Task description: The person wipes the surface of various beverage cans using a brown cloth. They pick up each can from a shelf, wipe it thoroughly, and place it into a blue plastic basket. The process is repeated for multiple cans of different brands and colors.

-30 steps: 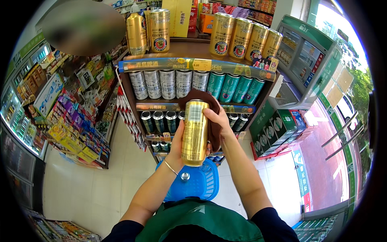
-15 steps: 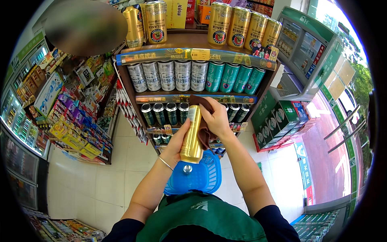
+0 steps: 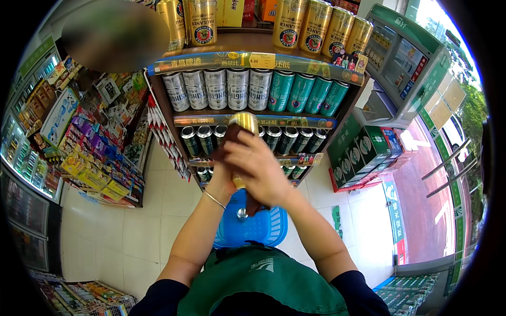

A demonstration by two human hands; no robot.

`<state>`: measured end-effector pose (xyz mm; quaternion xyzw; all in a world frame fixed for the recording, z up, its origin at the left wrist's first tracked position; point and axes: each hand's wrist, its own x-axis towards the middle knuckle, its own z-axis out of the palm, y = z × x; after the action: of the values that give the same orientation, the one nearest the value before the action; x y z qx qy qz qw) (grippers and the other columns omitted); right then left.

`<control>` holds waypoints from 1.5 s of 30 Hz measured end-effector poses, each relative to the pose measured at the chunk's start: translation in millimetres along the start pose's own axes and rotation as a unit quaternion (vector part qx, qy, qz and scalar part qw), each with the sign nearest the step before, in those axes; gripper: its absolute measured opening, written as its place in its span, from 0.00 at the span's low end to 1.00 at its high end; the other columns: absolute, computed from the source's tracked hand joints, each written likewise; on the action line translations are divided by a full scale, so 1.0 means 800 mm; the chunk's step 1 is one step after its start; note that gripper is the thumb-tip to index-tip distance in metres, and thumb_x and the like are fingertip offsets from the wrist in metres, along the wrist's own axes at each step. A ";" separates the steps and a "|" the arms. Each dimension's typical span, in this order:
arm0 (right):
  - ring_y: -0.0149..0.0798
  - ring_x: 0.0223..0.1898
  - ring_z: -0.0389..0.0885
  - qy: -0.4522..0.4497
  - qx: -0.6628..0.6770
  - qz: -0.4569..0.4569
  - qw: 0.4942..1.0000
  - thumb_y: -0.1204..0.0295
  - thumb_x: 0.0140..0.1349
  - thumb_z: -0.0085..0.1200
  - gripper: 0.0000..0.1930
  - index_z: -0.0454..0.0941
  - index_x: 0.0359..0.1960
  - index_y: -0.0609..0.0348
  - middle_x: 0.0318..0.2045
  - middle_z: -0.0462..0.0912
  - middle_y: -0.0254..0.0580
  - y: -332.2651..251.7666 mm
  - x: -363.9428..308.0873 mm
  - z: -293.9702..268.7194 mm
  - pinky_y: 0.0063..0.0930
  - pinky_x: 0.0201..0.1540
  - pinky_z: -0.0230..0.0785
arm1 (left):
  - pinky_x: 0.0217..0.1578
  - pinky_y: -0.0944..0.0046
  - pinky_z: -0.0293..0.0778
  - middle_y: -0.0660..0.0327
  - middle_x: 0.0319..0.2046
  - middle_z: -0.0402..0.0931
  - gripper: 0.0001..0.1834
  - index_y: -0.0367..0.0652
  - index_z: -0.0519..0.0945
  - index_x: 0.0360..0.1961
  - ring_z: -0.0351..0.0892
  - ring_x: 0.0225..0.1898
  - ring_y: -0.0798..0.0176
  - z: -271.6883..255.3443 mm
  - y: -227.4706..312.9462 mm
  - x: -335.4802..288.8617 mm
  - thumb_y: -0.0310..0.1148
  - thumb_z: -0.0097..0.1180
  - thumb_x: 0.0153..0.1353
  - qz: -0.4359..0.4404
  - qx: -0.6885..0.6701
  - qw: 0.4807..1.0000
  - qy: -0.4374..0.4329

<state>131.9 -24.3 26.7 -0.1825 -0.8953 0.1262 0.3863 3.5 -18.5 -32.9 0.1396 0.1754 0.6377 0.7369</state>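
Note:
A gold beer can [image 3: 244, 120] is held up in front of the shelf, its top end showing above the cloth. My left hand [image 3: 221, 181] grips its lower part, mostly hidden behind the right. Smeared by motion, my right hand [image 3: 258, 171] presses a dark brown cloth [image 3: 227, 145] round the can's near side, and a corner of the cloth hangs below the palm. Beneath the hands is a blue plastic basket [image 3: 223, 231] with a small can [image 3: 242, 213] in it.
The curved shelf has gold cans [image 3: 289, 23] on top, silver cans [image 3: 215, 89] and teal cans [image 3: 300, 95] below, then dark green cans [image 3: 289, 141]. Snack racks [image 3: 100, 142] stand left. Stacked green cartons [image 3: 363, 158] and a glass-door cooler [image 3: 400, 63] stand right.
My right hand and the cloth have swung from the can's right side across its front, covering most of it. The can stands a little higher and more upright.

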 end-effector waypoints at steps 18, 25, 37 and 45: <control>0.47 0.43 0.78 0.297 0.649 0.545 0.440 0.58 0.68 0.45 0.21 0.69 0.54 0.61 0.44 0.79 0.49 0.058 -0.155 0.093 0.38 0.43 0.72 | 0.49 0.64 0.72 0.58 0.47 0.75 0.32 0.38 0.68 0.54 0.75 0.48 0.64 -0.074 -0.043 -0.032 0.26 0.69 0.47 0.183 0.416 0.889 -0.054; 0.43 0.46 0.76 0.327 0.592 0.601 0.425 0.67 0.67 0.48 0.15 0.70 0.52 0.60 0.47 0.77 0.44 0.117 -0.246 0.139 0.37 0.48 0.71 | 0.54 0.63 0.70 0.60 0.53 0.67 0.39 0.42 0.60 0.60 0.70 0.53 0.65 -0.129 -0.078 -0.042 0.29 0.69 0.50 0.062 0.418 0.906 -0.017; 0.41 0.48 0.76 0.234 0.254 0.732 0.587 0.65 0.69 0.45 0.19 0.68 0.56 0.64 0.48 0.77 0.49 0.140 -0.380 0.200 0.30 0.50 0.68 | 0.47 0.54 0.71 0.48 0.48 0.69 0.37 0.37 0.63 0.53 0.72 0.48 0.45 -0.288 -0.214 -0.028 0.32 0.69 0.42 0.045 0.755 0.652 0.054; 0.37 0.46 0.75 0.209 0.294 0.752 0.551 0.64 0.69 0.45 0.18 0.69 0.55 0.62 0.45 0.78 0.45 0.143 -0.434 0.228 0.28 0.50 0.67 | 0.53 0.53 0.62 0.55 0.46 0.76 0.35 0.43 0.70 0.52 0.74 0.49 0.52 -0.419 -0.279 0.009 0.37 0.71 0.41 0.019 0.874 0.483 0.048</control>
<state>243.5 -84.2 -361.4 -0.6870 -0.2377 0.5854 0.3590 57.0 -50.6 -430.5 0.6840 0.6750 0.1759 0.2134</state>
